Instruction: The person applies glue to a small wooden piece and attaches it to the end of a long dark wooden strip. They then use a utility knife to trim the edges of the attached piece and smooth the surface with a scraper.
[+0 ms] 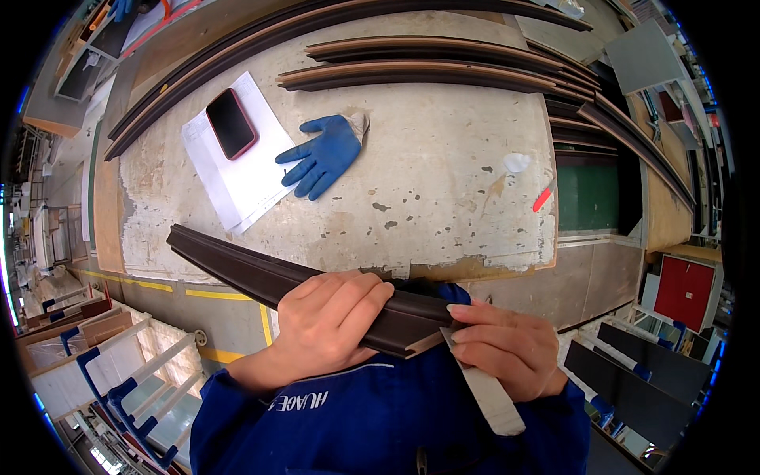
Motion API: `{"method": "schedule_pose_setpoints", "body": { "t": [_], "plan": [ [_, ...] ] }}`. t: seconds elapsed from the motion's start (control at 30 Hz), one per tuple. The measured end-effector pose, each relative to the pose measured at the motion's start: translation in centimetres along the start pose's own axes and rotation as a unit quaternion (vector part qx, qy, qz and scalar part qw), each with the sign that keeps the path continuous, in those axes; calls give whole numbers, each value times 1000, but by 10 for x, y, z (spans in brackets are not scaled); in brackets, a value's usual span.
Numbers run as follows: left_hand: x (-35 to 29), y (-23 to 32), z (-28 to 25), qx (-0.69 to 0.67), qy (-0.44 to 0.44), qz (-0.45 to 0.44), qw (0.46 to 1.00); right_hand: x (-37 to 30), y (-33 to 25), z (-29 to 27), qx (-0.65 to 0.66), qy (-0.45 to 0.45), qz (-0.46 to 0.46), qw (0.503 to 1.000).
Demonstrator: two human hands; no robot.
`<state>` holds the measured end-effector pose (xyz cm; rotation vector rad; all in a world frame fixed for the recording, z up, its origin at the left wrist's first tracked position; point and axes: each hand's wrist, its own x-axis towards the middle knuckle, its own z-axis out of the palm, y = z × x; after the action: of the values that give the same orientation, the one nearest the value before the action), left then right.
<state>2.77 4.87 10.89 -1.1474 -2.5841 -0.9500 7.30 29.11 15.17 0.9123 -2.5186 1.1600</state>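
A long dark brown moulding strip point(245, 265) slants across in front of me, its far left end over the table's near edge. My left hand point(328, 321) is wrapped round it near its right part. The moulding's right end is cut at an angle, and pale bare material shows on the cut. At that end, my right hand point(511, 348) pinches a pale flat strip point(489, 400) with a rounded lower end. The strip's upper edge lies against the cut end. My right thumb and fingertips also sit close to the moulding; whether they press on it I cannot tell.
On the worn pale table point(427, 182) lie a blue work glove point(326, 157), a phone point(231, 124) on white paper sheets point(237, 186), and a small red piece point(543, 199). Several more mouldings point(419, 75) line the far side. A wheeled rack point(134, 388) stands at lower left.
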Motion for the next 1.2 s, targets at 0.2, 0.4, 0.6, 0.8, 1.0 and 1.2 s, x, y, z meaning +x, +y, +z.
{"method": "schedule_pose_setpoints", "body": {
  "t": [0.2,0.4,0.6,0.8,1.0,1.2],
  "plan": [
    [1,0,-1,1,-6,1,1000,-1,0,2,-11,5,-1,1000],
    [2,0,-2,1,-7,1,1000,2,-3,2,-27,10,-13,1000],
    [5,1,-6,-1,-1,2,1000,-3,-2,2,22,39,9,999],
    [3,0,-4,-2,3,2,1000,0,-4,2,11,31,37,999],
    [1,3,-5,-1,-5,-5,1000,0,-3,1,6,15,32,999],
    [-4,0,1,14,20,5,1000,-1,-1,1,20,6,27,999]
  ]
}}
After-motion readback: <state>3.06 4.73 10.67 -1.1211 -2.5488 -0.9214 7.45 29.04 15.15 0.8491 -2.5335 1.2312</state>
